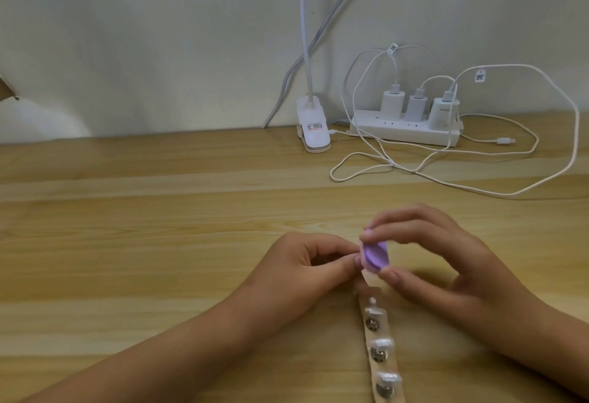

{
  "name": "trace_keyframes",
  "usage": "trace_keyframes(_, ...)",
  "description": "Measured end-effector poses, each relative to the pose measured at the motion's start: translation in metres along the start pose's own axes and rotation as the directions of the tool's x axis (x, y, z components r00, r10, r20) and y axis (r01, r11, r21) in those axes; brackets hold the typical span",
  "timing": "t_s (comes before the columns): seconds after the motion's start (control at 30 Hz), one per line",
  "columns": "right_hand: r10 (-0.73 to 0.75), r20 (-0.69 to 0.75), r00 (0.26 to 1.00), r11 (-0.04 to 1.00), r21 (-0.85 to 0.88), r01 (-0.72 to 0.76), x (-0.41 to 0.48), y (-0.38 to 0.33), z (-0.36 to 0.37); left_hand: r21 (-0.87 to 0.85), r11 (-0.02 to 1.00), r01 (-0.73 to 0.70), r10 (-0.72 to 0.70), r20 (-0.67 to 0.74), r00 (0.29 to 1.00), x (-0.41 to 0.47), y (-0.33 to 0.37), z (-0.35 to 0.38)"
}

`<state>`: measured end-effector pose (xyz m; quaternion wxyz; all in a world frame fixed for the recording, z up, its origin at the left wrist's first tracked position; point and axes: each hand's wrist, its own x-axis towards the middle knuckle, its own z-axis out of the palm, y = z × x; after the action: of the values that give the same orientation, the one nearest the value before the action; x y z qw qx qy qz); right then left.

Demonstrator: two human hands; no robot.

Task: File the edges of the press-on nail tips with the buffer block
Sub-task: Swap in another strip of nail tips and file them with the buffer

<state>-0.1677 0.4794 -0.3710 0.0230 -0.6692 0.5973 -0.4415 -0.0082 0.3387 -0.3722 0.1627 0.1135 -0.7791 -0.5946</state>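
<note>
Since blur obscures the fingertips, the exact contact point cannot be confirmed; filing of the top tip [369, 279] is judged to be the step in hand. The buffer [375, 256], a purple oval pad, is pinched between thumb and fingers of the right hand [446, 259] and held tilted just above that tip, at 5 o'clock from the frame's centre. The left hand [306, 262] is curled, its fingertips pinching the far end of the strip [384, 366] beside the buffer. Whether the tip itself is also gripped cannot be told. From the hands the strip runs toward 6 o'clock along the counter [159, 211], with three further tips [382, 345] seen mounted on it.

For sound work, the following is advised. The strip should be pinned close under the tip so that it cannot flex. The buffer's face should be laid along the tip's edge, not across its top, and drawn in short, light strokes in one direction. Pressure should be kept low, since a tip is likely to be thin and may be popped off its mount. The strip should be shifted as each tip is finished.

At 12 o'clock a lamp clip [314, 126] is noted, and at 1 o'clock a power strip [404, 130] with loose cables [360, 169], well apart from the work.
</note>
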Motion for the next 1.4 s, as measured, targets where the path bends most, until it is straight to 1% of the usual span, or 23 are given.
trace_keyframes(0.07,0.09,-0.015,0.996,0.995,0.042,-0.089,0.0021,0.001,-0.0008,-0.003,1.0,0.012,-0.012,-0.002,1.0,0.0004,-0.0007,-0.0008)
trace_keyframes(0.1,0.094,-0.014,0.996,0.995,0.039,-0.093,0.0026,0.0003,-0.0008,-0.01,1.0,0.013,-0.013,0.001,1.0,0.0003,-0.0007,-0.0008)
trace_keyframes(0.17,0.017,0.004,1.0,1.0,0.004,-0.017,0.0008,-0.0007,-0.0008,-0.019,1.0,0.01,-0.01,0.018,1.0,-0.0001,0.0004,0.0001)
trace_keyframes(0.2,0.005,0.014,1.0,1.0,0.005,-0.005,0.0006,-0.0008,-0.0007,-0.016,1.0,0.011,-0.01,0.024,1.0,0.0001,0.0007,0.0003)
trace_keyframes(0.33,0.172,0.015,0.985,0.976,0.13,-0.172,0.0037,0.0003,-0.0025,-0.011,1.0,0.028,-0.027,0.027,0.999,0.0013,0.0013,0.001)
trace_keyframes(0.37,0.156,0.02,0.988,0.98,0.125,-0.157,0.0041,-0.0007,-0.0023,-0.015,0.999,0.031,-0.03,0.033,0.999,0.0011,0.0016,0.0011)
trace_keyframes(0.43,0.064,0.04,0.997,0.993,0.094,-0.068,0.0029,-0.001,-0.0013,-0.016,0.999,0.031,-0.03,0.048,0.998,0.0008,0.0024,0.0014)
trace_keyframes(0.47,0.066,0.045,0.997,0.993,0.092,-0.07,0.0018,-0.0002,-0.0005,-0.007,0.999,0.033,-0.033,0.049,0.998,0.0006,0.0024,0.0015)
trace_keyframes(0.57,0.196,0.036,0.98,0.963,0.182,-0.199,0.0024,0.0032,-0.0009,0.007,0.999,0.049,-0.049,0.037,0.998,0.001,0.0013,0.0009)
trace_keyframes(0.6,0.194,0.042,0.98,0.963,0.182,-0.199,0.0025,0.0027,-0.001,-0.001,0.999,0.053,-0.053,0.038,0.998,0.0008,0.0015,0.0007)
trace_keyframes(0.67,0.092,0.038,0.995,0.989,0.11,-0.095,0.0023,0.0015,-0.0012,-0.006,0.999,0.05,-0.049,0.049,0.998,0.0006,0.0027,0.0011)
trace_keyframes(0.7,0.08,0.039,0.996,0.992,0.093,-0.083,0.0013,0.0016,-0.0004,0.0,0.999,0.047,-0.047,0.049,0.998,0.0008,0.0026,0.0012)
trace_keyframes(0.73,0.109,0.035,0.993,0.989,0.099,-0.112,0.001,0.003,-0.0001,0.004,0.999,0.048,-0.048,0.043,0.998,0.0012,0.0025,0.0013)
trace_keyframes(0.8,0.202,0.039,0.979,0.961,0.183,-0.206,0.0018,0.003,-0.0009,-0.005,0.999,0.051,-0.051,0.032,0.998,0.0014,0.0023,0.0013)
trace_keyframes(0.83,0.199,0.039,0.979,0.963,0.178,-0.202,0.0022,0.0024,-0.0008,-0.008,0.999,0.049,-0.049,0.034,0.998,0.0012,0.0023,0.0012)
trace_keyframes(0.9,0.101,0.039,0.994,0.989,0.1,-0.105,0.0015,0.001,-0.0013,-0.004,0.999,0.042,-0.042,0.048,0.998,0.0006,0.0031,0.0014)
trace_keyframes(0.93,0.09,0.042,0.995,0.992,0.086,-0.093,0.0007,0.0006,-0.0005,-0.002,0.999,0.04,-0.04,0.049,0.998,0.0003,0.0033,0.0015)
trace_keyframes(0.97,0.121,0.042,0.992,0.988,0.094,-0.124,0.0005,0.0019,0.0,0.0,0.999,0.039,-0.039,0.043,0.998,0.0006,0.0029,0.0014)
trace_keyframes(1.03,0.215,0.054,0.975,0.956,0.19,-0.221,0.0015,0.0022,-0.0008,0.001,0.999,0.041,-0.041,0.032,0.999,0.0011,0.0017,0.0012)
trace_keyframes(1.07,0.211,0.062,0.976,0.956,0.195,-0.219,0.0017,0.0015,-0.0008,-0.002,0.999,0.041,-0.041,0.034,0.999,0.001,0.0016,0.0013)
trace_keyframes(1.17,0.065,0.072,0.995,0.994,0.087,-0.072,0.0002,-0.0012,-0.0008,0.004,0.999,0.035,-0.036,0.054,0.998,0.0008,0.0025,0.002)
trace_keyframes(1.3,0.173,0.055,0.983,0.972,0.15,-0.18,0.0018,-0.0003,-0.0002,0.015,0.999,0.033,-0.034,0.035,0.999,0.0012,0.0032,0.0025)
trace_keyframes(1.4,0.071,0.034,0.997,0.995,0.073,-0.073,0.0011,0.0,0.0,0.023,0.999,0.022,-0.023,0.051,0.998,0.0005,0.0035,0.0025)
